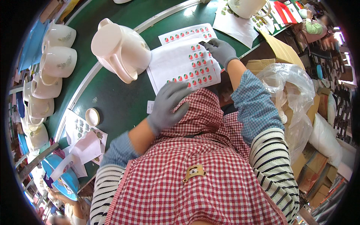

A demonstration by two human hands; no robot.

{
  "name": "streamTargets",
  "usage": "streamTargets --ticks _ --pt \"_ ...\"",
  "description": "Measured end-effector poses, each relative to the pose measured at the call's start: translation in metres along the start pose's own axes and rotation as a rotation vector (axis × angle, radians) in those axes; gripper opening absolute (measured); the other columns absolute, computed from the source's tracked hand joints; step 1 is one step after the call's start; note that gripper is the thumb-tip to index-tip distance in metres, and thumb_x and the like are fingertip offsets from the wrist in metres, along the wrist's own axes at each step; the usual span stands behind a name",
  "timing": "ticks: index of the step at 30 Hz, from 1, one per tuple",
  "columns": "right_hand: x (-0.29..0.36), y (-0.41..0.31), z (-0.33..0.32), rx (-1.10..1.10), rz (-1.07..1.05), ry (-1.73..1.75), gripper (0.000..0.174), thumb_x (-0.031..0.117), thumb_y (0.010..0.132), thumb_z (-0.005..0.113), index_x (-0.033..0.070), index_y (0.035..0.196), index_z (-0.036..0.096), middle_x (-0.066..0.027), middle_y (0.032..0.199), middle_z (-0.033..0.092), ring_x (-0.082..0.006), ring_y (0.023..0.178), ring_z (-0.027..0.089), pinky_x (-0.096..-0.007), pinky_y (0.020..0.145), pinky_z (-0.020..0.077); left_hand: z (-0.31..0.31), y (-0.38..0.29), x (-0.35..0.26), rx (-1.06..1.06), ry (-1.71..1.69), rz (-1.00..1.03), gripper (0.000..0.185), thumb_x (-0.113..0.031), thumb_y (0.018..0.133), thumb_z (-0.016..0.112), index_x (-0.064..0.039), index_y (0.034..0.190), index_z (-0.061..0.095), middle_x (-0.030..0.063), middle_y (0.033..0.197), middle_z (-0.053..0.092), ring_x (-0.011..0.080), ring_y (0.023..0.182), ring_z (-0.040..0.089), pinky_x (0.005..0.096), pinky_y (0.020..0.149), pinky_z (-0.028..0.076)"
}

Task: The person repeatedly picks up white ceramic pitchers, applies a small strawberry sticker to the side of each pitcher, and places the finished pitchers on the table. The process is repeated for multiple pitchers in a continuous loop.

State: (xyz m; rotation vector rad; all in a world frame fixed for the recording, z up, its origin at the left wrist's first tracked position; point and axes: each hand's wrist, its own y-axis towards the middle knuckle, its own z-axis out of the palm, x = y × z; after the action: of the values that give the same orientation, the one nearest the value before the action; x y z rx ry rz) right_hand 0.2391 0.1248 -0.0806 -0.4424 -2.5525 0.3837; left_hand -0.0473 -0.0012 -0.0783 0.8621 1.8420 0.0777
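Observation:
Several white sheets (174, 64) printed with rows of small red and green decals lie stacked on a green table. My gloved right hand (220, 50) is at their upper right edge, a small dark thing between its thumb and fingers. My gloved left hand (168, 107) hovers slightly blurred over the lower edge of the sheets and my checked apron (197, 112), fingers spread and holding nothing. A cream ceramic pitcher (121, 47) stands upside down beside the sheets' left edge. A small round lid or dish (92, 117) sits at the lower left, near a small white tag (150, 107).
A row of cream pitchers (59, 62) curves along the left, beyond a metal rail (87, 77). Decal sheets (76, 126) and a blue basin (60, 174) are lower left. Another pitcher (247, 7) stands at the top. On the right are an open carton with plastic (298, 92) and a seated person.

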Motion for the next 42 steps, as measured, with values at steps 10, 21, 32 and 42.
streamTargets --ticks 10,21,32,42 --pt "0.007 0.027 -0.003 0.188 -0.041 -0.278 0.041 0.042 0.089 0.059 0.026 0.126 0.067 -0.0053 0.122 0.069 -0.0260 0.111 0.066 -0.0371 0.098 0.0492 0.059 0.081 0.092 0.398 0.818 -0.245 0.071 -0.058 0.090 0.049 -0.022 0.151 0.041 0.0092 0.157 0.037 0.0347 0.147 0.026 0.0569 0.119 0.011" --pt "0.005 0.049 -0.008 0.368 -0.026 -0.114 0.045 0.049 0.090 0.064 0.019 0.122 0.070 -0.0070 0.120 0.070 -0.0253 0.108 0.067 -0.0350 0.096 0.0504 0.060 0.083 0.092 0.376 0.776 -0.274 0.070 -0.057 0.088 0.052 -0.024 0.149 0.043 0.0101 0.156 0.037 0.0359 0.147 0.027 0.0553 0.120 0.011" --pt "0.005 0.054 -0.004 0.374 -0.101 -0.159 0.045 0.048 0.090 0.063 0.014 0.119 0.071 -0.0107 0.115 0.071 -0.0257 0.104 0.068 -0.0358 0.092 0.0521 0.060 0.084 0.092 0.363 0.759 -0.271 0.070 -0.055 0.087 0.054 -0.023 0.149 0.044 0.0110 0.155 0.038 0.0359 0.146 0.029 0.0558 0.120 0.013" --pt "0.027 0.023 0.017 0.054 -0.227 -0.541 0.047 0.058 0.091 0.056 0.015 0.103 0.071 -0.0104 0.099 0.073 -0.0284 0.094 0.070 -0.0398 0.082 0.0536 0.060 0.085 0.091 0.368 0.769 -0.267 0.072 -0.056 0.087 0.056 -0.021 0.149 0.043 0.0113 0.154 0.039 0.0361 0.145 0.029 0.0561 0.120 0.014"
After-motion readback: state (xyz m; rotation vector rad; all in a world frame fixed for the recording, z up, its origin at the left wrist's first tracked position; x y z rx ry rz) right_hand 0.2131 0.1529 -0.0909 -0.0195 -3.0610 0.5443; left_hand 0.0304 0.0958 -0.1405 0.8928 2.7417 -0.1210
